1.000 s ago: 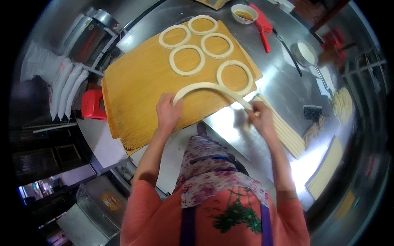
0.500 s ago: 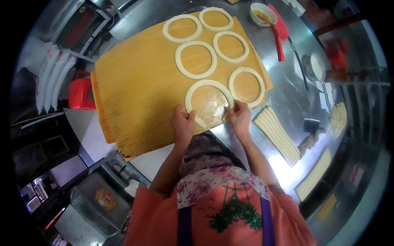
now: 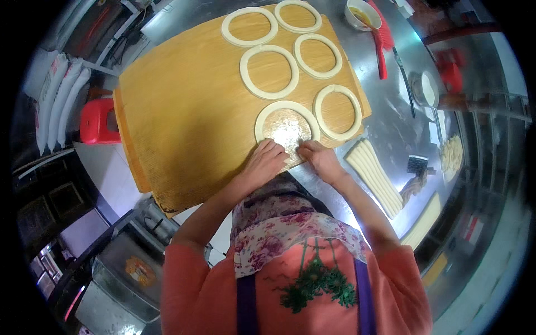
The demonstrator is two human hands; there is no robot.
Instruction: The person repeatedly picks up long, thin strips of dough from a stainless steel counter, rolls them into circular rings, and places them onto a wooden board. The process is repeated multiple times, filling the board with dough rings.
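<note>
Fingers bunched on the left hand (image 3: 267, 162), curled on the right hand (image 3: 322, 160), any pinch hidden, over a dough ring (image 3: 286, 105) near the board's (image 3: 184, 111) edge; even pressure should keep it round.

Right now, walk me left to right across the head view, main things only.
White sacks, red stool, left hand, right hand, dough strips, pan, pale heap. The board and the dough ring overlap the hands' span, so they're left out.
</note>
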